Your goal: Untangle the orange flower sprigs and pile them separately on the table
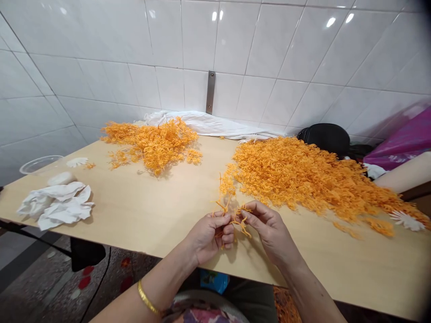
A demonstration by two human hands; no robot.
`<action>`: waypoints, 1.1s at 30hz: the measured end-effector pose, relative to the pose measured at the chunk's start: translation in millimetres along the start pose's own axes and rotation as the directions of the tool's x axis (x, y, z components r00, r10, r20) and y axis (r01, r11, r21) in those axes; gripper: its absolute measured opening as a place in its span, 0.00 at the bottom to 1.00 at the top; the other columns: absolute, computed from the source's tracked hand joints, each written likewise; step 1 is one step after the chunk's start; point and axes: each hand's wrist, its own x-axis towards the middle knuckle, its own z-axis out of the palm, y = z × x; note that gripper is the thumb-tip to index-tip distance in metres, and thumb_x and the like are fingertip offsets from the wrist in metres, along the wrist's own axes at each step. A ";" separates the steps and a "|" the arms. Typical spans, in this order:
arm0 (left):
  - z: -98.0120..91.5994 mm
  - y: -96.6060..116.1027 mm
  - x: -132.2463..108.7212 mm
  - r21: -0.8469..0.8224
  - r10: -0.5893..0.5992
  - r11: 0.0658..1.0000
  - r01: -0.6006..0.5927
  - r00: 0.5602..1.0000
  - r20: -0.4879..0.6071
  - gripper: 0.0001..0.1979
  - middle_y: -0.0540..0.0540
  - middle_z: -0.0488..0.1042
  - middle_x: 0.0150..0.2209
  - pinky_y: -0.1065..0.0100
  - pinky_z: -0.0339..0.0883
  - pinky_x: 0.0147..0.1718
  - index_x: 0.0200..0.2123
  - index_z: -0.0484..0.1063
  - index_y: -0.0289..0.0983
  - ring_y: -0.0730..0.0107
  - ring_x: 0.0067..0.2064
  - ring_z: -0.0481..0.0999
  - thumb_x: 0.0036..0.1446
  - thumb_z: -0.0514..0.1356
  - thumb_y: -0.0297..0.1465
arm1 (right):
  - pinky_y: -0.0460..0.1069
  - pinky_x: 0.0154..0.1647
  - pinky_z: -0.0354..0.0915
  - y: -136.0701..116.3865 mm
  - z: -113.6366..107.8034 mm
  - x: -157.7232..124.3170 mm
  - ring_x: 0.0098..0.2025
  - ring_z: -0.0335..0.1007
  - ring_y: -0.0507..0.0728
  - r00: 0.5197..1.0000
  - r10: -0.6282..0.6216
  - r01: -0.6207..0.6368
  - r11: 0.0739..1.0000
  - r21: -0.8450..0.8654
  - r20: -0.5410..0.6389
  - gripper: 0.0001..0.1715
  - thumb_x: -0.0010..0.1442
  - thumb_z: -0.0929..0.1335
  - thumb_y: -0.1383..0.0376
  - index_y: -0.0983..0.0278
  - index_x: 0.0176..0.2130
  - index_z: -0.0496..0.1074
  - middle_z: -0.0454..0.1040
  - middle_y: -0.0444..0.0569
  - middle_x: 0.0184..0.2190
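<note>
My left hand [215,233] is closed, with thumb and fingers pinching thin orange branched sprigs [222,206] that look like artificial flower parts. Close beside it, my right hand [269,229] pinches another orange sprig [245,229] between thumb and forefinger. Both hands are just above the near part of the table [151,211]. Beyond them and to the right spreads a large heap of the same orange pieces [303,175], with a few strands trailing toward my fingers. How the held sprigs join each other is too fine to tell.
A smaller orange pile [158,143] lies at the back left. Crumpled white tissue [63,208], a white rounded piece [61,178] and a clear lid [40,164] are farther left. A black case [325,138] and a purple bag [400,139] stand at the back right, near the tiled wall.
</note>
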 end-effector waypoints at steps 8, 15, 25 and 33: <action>7.2 4.5 -0.9 0.192 0.062 0.981 -0.041 0.993 -0.104 0.07 0.60 0.44 0.12 0.77 0.33 0.14 0.26 0.62 0.34 0.86 0.14 0.39 0.49 0.56 0.31 | 0.44 0.26 0.54 8.4 -5.4 2.8 0.25 0.56 0.49 0.995 -0.015 -0.007 0.978 -0.211 -0.103 0.10 0.52 0.65 0.61 0.65 0.25 0.66 0.62 0.42 0.21; 15.0 0.4 -10.9 0.233 0.117 0.968 -0.095 0.990 -0.080 0.10 0.60 0.45 0.12 0.77 0.32 0.13 0.25 0.61 0.35 0.86 0.13 0.39 0.47 0.57 0.34 | 0.44 0.19 0.51 6.4 -30.8 22.4 0.19 0.53 0.49 0.846 -0.174 -0.024 0.932 -0.361 -0.503 0.10 0.52 0.63 0.59 0.64 0.26 0.64 0.59 0.40 0.18; 13.3 -5.4 -0.4 0.334 0.240 0.926 -0.176 0.958 -0.161 0.09 0.59 0.48 0.13 0.77 0.40 0.13 0.27 0.59 0.35 0.84 0.14 0.45 0.49 0.55 0.35 | 0.51 0.34 0.59 -0.8 -57.3 20.3 0.33 0.65 0.56 0.930 -0.274 -0.075 0.510 -0.857 -0.244 0.11 0.51 0.61 0.64 0.64 0.30 0.72 0.69 0.51 0.33; 17.7 -18.2 10.6 0.626 0.485 0.687 -0.369 0.874 -0.017 0.05 0.51 0.62 0.19 0.74 0.57 0.25 0.27 0.66 0.35 0.75 0.24 0.63 0.49 0.54 0.30 | 0.49 0.35 0.62 -8.0 3.8 -3.4 0.38 0.66 0.57 1.000 -0.008 -0.005 0.905 -0.426 -0.030 0.21 0.53 0.62 0.53 0.65 0.40 0.69 0.71 0.51 0.36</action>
